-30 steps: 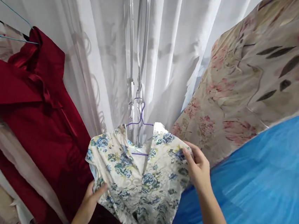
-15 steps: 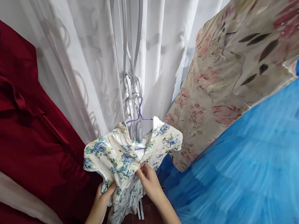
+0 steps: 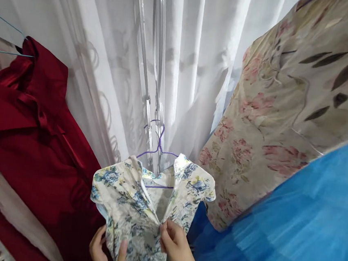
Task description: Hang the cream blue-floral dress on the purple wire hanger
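Note:
A white dress with blue and yellow flowers (image 3: 148, 234) hangs on a purple wire hanger (image 3: 159, 148), its V-shaped front opening parted. At the bottom point of that opening, my right hand (image 3: 177, 245) pinches the edge between thumb and fingers. Whether a zip pull is inside the pinch cannot be seen. My left hand (image 3: 103, 251) is by the dress's left side, thumb across the front and fingers apart at the side edge; it looks loose, not gripping. The lower part of the dress runs out of view.
White curtains (image 3: 188, 45) hang behind a metal stand (image 3: 156, 63). On the left is a dark red garment (image 3: 47, 167) on a thin teal hanger (image 3: 9, 53). To the right hang a beige floral dress (image 3: 254, 126) and a blue layered tulle skirt (image 3: 301, 216).
The neck opening has spread wider and the hanger's lower bar shows more. My left hand has loosened from the cloth and shifted down-left. My right hand keeps its pinch, lower in view.

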`<state>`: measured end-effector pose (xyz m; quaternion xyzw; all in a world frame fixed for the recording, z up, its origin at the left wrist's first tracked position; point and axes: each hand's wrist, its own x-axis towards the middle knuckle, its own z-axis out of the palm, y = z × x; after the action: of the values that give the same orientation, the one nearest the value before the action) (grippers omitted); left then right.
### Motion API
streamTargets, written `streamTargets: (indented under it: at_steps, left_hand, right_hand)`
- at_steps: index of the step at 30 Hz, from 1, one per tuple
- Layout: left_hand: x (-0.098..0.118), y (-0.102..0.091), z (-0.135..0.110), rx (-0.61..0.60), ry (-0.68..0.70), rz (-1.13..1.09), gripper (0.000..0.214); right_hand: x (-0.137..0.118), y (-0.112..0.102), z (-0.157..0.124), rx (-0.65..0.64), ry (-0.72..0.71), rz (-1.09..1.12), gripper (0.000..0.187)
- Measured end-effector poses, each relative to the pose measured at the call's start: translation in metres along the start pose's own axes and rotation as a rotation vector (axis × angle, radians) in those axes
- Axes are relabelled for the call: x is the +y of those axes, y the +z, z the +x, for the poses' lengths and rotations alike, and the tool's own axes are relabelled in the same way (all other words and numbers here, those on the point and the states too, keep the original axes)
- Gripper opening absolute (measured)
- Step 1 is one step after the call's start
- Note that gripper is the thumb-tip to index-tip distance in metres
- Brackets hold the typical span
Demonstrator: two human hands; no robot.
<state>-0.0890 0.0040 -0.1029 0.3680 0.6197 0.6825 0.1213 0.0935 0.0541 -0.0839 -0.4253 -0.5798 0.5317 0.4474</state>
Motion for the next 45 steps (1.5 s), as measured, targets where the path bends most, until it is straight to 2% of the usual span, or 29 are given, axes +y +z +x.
streamTargets:
  at_steps: [2, 4, 7, 10, 14, 17, 20, 24, 26, 28, 31, 33, 35, 37, 38, 39, 42, 45]
  left_hand:
    - [-0.002, 0.013, -0.02, 0.011, 0.199, 0.111, 0.057]
    - [-0.002, 0.032, -0.043, -0.103, 0.299, 0.169, 0.05]
    - [0.003, 0.061, -0.068, -0.363, 0.264, 0.206, 0.035]
    - [0.015, 0.076, -0.07, -0.471, 0.189, 0.25, 0.023]
    - [0.032, 0.077, -0.058, -0.512, 0.197, 0.308, 0.012]
    - [0.039, 0.074, -0.053, -0.583, 0.194, 0.353, 0.008]
    - [0.044, 0.075, -0.05, -0.676, 0.194, 0.382, 0.01]
    - [0.05, 0.082, -0.04, -0.754, 0.215, 0.416, 0.013]
    - [0.049, 0.082, -0.036, -0.798, 0.241, 0.42, 0.012]
    - [0.045, 0.079, -0.031, -0.859, 0.255, 0.4, 0.011]
    - [0.046, 0.069, -0.013, -0.995, 0.219, 0.254, 0.013]
    - [0.06, 0.061, 0.011, -0.971, 0.195, 0.097, 0.014]
    - [0.086, 0.057, 0.043, -0.807, 0.231, -0.035, 0.023]
    - [0.12, 0.059, 0.076, -0.668, 0.364, -0.116, 0.035]
    - [0.136, 0.062, 0.09, -0.688, 0.446, -0.116, 0.04]
    - [0.151, 0.066, 0.102, -0.728, 0.528, -0.095, 0.035]
    - [0.18, 0.079, 0.119, -0.772, 0.724, -0.048, 0.021]
    - [0.188, 0.083, 0.123, -0.649, 0.757, -0.042, 0.019]
  right_hand:
    - [0.002, -0.008, -0.008, -0.043, 0.01, -0.007, 0.041]
    - [0.0, -0.016, -0.015, -0.069, 0.006, -0.016, 0.041]
    - [-0.007, -0.024, -0.02, -0.07, 0.005, -0.003, 0.041]
    - [-0.014, -0.025, -0.022, -0.072, 0.05, 0.111, 0.043]
    - [-0.025, -0.023, -0.021, -0.028, 0.107, 0.254, 0.042]
    - [-0.049, -0.023, -0.011, 0.05, 0.09, 0.268, 0.038]
    - [-0.09, -0.022, 0.011, 0.118, 0.005, 0.229, 0.035]
    - [-0.154, -0.014, 0.045, 0.147, -0.15, 0.161, 0.036]
    - [-0.177, -0.009, 0.056, 0.185, -0.203, 0.163, 0.033]
    - [-0.189, -0.005, 0.061, 0.233, -0.237, 0.169, 0.03]
    - [-0.189, 0.0, 0.06, 0.262, -0.256, 0.173, 0.028]
    - [-0.183, 0.002, 0.055, 0.257, -0.255, 0.171, 0.028]
    - [-0.178, 0.003, 0.049, 0.248, -0.257, 0.17, 0.028]
    - [-0.176, 0.005, 0.043, 0.24, -0.275, 0.16, 0.028]
    - [-0.176, 0.006, 0.042, 0.236, -0.288, 0.146, 0.028]
    - [-0.175, 0.006, 0.041, 0.235, -0.301, 0.124, 0.027]
    - [-0.169, 0.007, 0.044, 0.261, -0.335, 0.029, 0.025]
    - [-0.155, 0.007, 0.051, 0.309, -0.361, -0.078, 0.023]
